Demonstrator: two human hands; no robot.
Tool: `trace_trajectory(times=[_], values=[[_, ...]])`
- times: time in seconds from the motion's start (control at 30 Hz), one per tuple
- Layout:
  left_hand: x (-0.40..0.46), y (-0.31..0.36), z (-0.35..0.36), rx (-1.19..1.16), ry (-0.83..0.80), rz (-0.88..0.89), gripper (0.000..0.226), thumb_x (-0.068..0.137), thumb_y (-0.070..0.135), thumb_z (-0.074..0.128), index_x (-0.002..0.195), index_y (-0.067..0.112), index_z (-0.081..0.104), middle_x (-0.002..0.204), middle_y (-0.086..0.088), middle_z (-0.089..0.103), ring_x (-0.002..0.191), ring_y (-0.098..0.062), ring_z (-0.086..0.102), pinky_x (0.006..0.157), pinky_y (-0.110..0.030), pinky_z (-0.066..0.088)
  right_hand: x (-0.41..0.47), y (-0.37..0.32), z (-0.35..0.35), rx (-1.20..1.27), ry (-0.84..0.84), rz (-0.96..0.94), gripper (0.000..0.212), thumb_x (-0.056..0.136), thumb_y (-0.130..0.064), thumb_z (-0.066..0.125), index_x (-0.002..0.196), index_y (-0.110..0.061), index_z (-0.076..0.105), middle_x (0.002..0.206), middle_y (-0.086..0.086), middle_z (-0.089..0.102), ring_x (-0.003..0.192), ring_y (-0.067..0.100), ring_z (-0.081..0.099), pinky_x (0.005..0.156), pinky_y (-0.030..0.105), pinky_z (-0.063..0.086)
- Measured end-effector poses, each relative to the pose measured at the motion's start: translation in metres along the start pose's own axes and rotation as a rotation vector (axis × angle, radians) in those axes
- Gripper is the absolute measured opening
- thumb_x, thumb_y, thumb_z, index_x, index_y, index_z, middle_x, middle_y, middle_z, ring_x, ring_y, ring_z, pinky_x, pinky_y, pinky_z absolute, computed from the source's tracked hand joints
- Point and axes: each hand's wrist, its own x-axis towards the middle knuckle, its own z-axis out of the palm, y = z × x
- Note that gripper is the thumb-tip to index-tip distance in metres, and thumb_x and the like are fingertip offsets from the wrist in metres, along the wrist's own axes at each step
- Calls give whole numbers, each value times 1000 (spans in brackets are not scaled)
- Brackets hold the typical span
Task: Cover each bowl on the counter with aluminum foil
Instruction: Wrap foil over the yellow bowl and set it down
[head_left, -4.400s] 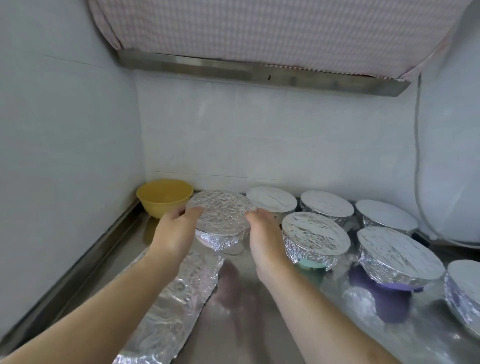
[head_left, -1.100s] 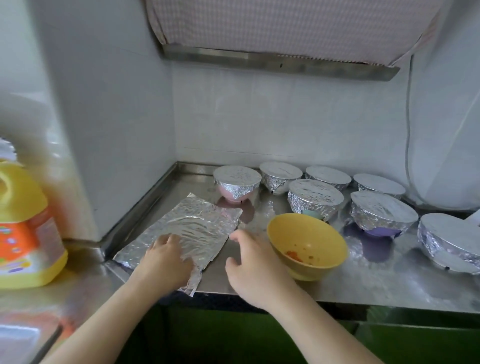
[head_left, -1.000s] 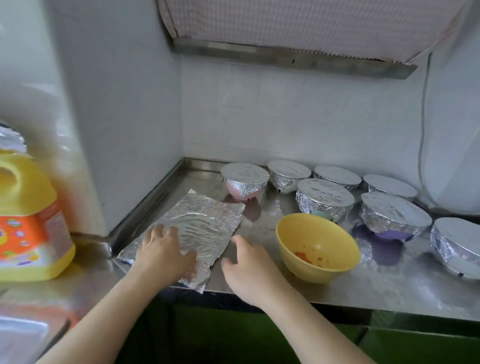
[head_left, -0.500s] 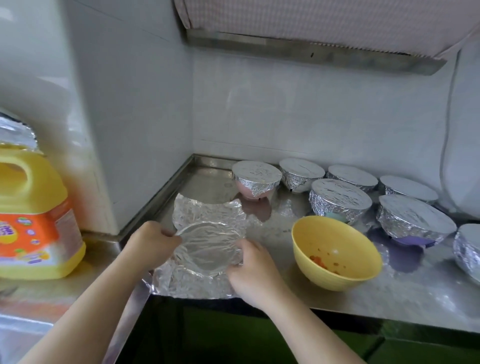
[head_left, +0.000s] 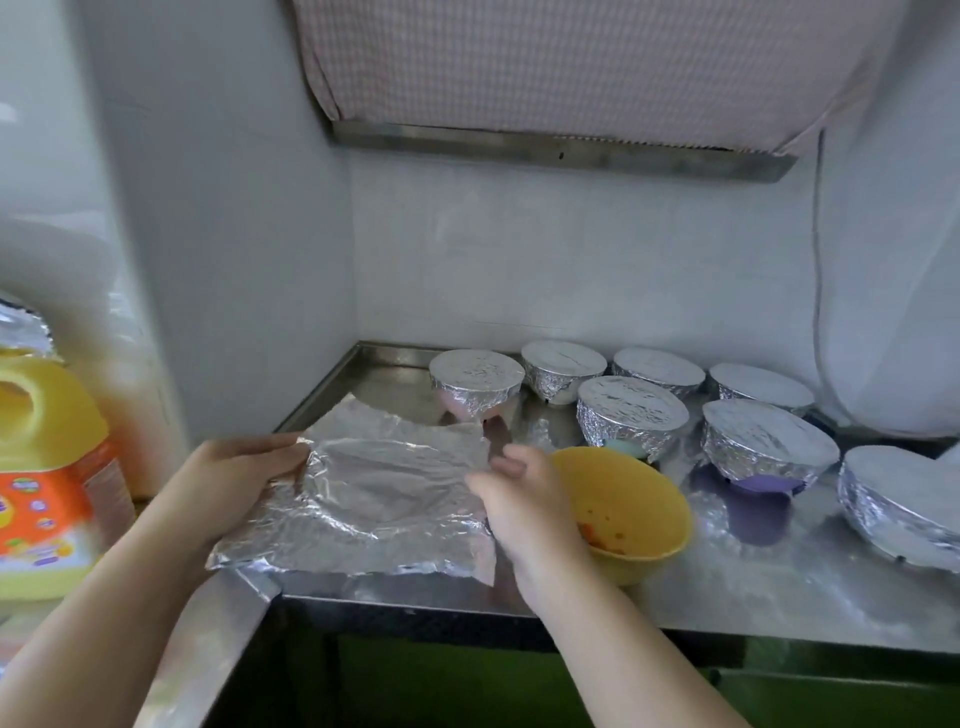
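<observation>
Lifted off the bench (head_left: 727, 603) since a second ago, the foil sheet (head_left: 374, 493) is gripped by left hand (head_left: 234, 473) and right hand (head_left: 519, 499), just left of the uncovered yellow bowl (head_left: 639, 519).

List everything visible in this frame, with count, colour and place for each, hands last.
foil-covered bowls: seven, silver foil tops, pink, teal and purple showing beneath some, back and right of the counter.
yellow bowl: one, uncovered, reddish residue inside, near the front edge beside the right hand.
foil sheet: one, silver, crinkled, a round imprint in it, held up over the counter's front left corner.
counter: one, stainless steel.
jug: one, yellow with an orange label, far left.
cord: one, white, on the right wall.
left hand: grips the sheet's left edge.
right hand: at the sheet's right edge; grip partly hidden.
</observation>
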Motion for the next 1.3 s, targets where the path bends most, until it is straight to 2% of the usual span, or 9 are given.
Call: trace_trajectory(times=[0.13,0.23,0.37,0.5,0.57,0.73,1.07,1.23,1.3], values=[[-18,20,24,-118,-65,14,8,92,11,76,99,8,80,76,-12,78,51,-15,67,46,-22,52,-4,-23,-31,82,38,-38,9,92,-3,71,99,1,71,90,23,74,76,23,62,71,34,42],[-24,32,54,-161,-155,24,14,94,5,72,84,5,82,83,-19,78,59,-21,70,58,-27,56,-1,-33,-67,-15,135,-82,8,92,-10,71,100,-6,72,83,6,73,70,21,59,66,28,42],[-29,39,99,-122,-261,50,16,93,22,77,83,10,82,84,-27,74,68,-26,61,73,-38,48,7,-24,-119,-95,275,-94,35,96,-25,75,129,-20,63,90,-5,76,61,8,68,63,29,55],[-27,33,143,28,-308,125,41,90,34,77,67,1,70,63,-10,46,61,-19,38,64,-31,30,12,-4,-159,-229,306,-96,8,93,-18,66,94,-15,73,73,4,73,62,18,65,65,40,54],[-28,30,162,80,-294,126,49,94,25,73,56,4,50,54,-2,32,50,-17,26,51,-24,22,13,7,-172,-323,345,-100,19,95,-18,64,78,-13,72,61,0,69,59,22,64,64,37,50],[-26,16,187,210,-265,100,52,100,20,63,60,18,30,49,4,24,43,-14,21,43,-25,16,18,32,-186,-443,404,-68,32,98,-27,65,76,-6,73,67,11,71,72,32,67,60,32,42],[-23,-1,193,161,-347,-32,44,102,23,62,65,15,39,62,-5,26,48,-18,22,43,-19,19,27,43,-192,-299,347,0,41,96,-11,66,56,-13,58,48,-2,48,45,13,39,58,30,34],[-23,-4,198,130,-362,-61,44,101,25,59,64,19,35,71,-7,26,61,-21,21,62,-34,15,25,43,-196,-275,323,-3,38,97,-8,66,60,-5,58,47,1,40,40,11,31,43,24,26],[-23,-4,199,145,-352,-52,43,101,25,58,67,18,34,68,-7,23,56,-18,20,59,-32,13,25,44,-195,-257,324,-3,35,96,-7,65,62,-4,60,47,2,39,39,12,31,42,23,24]])
